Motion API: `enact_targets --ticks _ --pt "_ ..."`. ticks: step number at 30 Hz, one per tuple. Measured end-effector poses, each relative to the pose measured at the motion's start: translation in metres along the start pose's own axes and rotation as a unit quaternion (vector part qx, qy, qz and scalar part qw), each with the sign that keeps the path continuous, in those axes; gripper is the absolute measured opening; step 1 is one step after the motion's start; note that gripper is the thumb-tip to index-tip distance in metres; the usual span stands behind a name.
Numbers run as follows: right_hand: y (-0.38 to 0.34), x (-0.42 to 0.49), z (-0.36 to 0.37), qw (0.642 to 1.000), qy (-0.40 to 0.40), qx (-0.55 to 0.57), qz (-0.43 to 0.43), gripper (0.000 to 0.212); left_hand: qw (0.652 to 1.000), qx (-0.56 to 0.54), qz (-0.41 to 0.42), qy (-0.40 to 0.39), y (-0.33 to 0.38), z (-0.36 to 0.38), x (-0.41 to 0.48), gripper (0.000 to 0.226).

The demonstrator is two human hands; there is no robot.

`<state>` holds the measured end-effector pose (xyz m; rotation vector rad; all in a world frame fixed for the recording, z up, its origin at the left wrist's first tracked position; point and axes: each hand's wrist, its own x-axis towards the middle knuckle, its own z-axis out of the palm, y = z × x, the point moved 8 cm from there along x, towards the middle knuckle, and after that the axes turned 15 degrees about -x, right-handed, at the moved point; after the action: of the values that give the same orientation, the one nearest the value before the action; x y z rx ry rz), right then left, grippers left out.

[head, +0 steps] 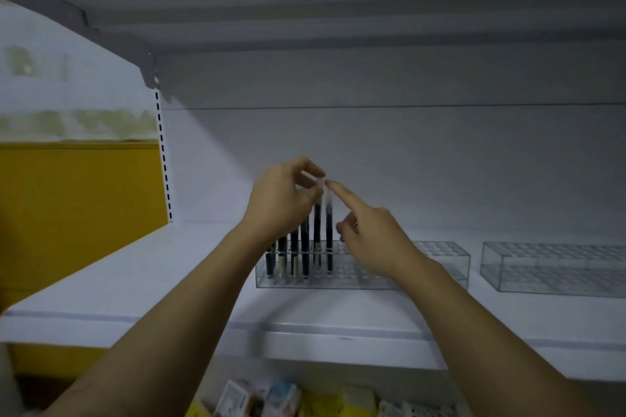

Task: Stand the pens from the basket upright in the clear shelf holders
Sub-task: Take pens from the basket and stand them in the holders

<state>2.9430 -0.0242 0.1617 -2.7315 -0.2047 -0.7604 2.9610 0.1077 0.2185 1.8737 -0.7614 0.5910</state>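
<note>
Dark pens (305,247) stand upright in the left clear holder (355,278) on the white shelf (135,281). Our left hand (281,203) pinches one pen's top. Our right hand (369,240) holds nothing, its straight forefinger touching the next pen.

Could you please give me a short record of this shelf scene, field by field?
shelf: white, with two clear holders side by side
left holder: about six dark pens upright at its left end
right holder: no pens visible
left hand: pinches the top of a pen
right hand: index fingertip at the top of the rightmost pen
below shelf: small boxes
</note>
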Motion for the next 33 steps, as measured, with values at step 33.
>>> enact_targets --ticks 33 --pt "0.008 -0.158 -0.058 0.991 0.005 -0.131 0.042 0.067 0.972 0.175 0.144 -0.07 0.061 0.058 -0.14 0.042"
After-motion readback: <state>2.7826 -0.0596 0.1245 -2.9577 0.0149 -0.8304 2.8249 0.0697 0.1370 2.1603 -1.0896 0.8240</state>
